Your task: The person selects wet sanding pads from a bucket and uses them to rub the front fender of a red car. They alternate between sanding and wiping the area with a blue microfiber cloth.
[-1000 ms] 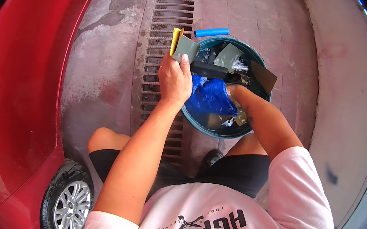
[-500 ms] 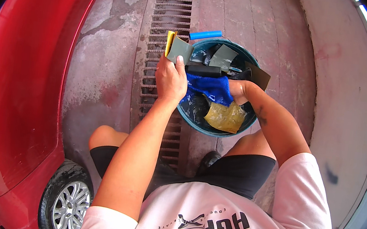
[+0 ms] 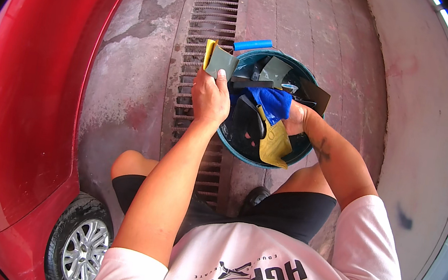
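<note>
My left hand [image 3: 210,100] is closed around folded sandpaper [image 3: 223,63], its grey face toward me and a yellow side showing at the left. It is raised beside the left rim of a round teal bucket [image 3: 237,155]. Inside the bucket, my right hand [image 3: 296,119] grips a bunched blue cloth [image 3: 273,103]; its fingers are partly hidden. Just below the cloth lies a wet yellowish sheet of sandpaper [image 3: 275,146]. A dark block [image 3: 251,84], a grey sheet [image 3: 275,71] and a black rounded piece [image 3: 249,115] also sit in the bucket.
A brown sheet [image 3: 317,97] leans over the bucket's right rim. Its blue handle grip [image 3: 253,45] sticks out at the far side. A metal drain grate [image 3: 213,10] runs along the floor. The red car [image 3: 29,88] stands left, with its wheel [image 3: 82,248] near; a pale wall [image 3: 408,95] rises right.
My right hand has drawn the blue cloth rightward and bunched it up, exposing the black piece. The yellowish sheet has turned and shifted slightly. My left hand still holds the folded sandpaper.
</note>
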{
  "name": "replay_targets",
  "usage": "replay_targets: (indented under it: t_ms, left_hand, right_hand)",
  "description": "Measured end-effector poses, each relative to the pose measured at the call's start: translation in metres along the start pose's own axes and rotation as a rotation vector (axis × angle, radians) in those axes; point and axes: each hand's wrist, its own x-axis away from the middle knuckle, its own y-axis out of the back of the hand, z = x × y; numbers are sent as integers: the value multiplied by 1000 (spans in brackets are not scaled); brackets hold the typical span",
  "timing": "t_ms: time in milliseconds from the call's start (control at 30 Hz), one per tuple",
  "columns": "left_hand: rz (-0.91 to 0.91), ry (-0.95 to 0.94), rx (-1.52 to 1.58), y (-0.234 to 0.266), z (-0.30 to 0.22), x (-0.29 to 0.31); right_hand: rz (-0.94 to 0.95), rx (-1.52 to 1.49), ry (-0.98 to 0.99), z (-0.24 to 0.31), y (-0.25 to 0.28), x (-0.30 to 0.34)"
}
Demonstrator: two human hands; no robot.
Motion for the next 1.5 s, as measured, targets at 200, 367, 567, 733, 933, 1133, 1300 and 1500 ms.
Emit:
replay_targets:
  t_ms: [200,367,567,733,933,1133,1300,1500]
  left_hand:
    - [4,20,34,0,2,0]
    - [-17,10,47,2,2,0]
    - [0,11,23,-3,2,-1]
    - [5,38,5,0,0,-2]
    - [-35,11,4,1,-2,0]
    - [-12,26,0,2,-4,-1]
    - [-27,21,17,1,-4,-1]
    - [-31,33,51,0,-2,-1]
  right_hand:
    - [-462,591,333,-2,-17,-19]
    - [-643,1926,322,10,-16,-17]
    - [-921,1887,197,-26,70,-55]
    - [-706,1450,126,-22,94,-77]
    - [-510,834,120,-32,108,-78]
    - [-317,403,141,-41,104,-89]
    - [-283,335,141,-47,98,-91]
    - [-371,511,113,-50,90,-92]
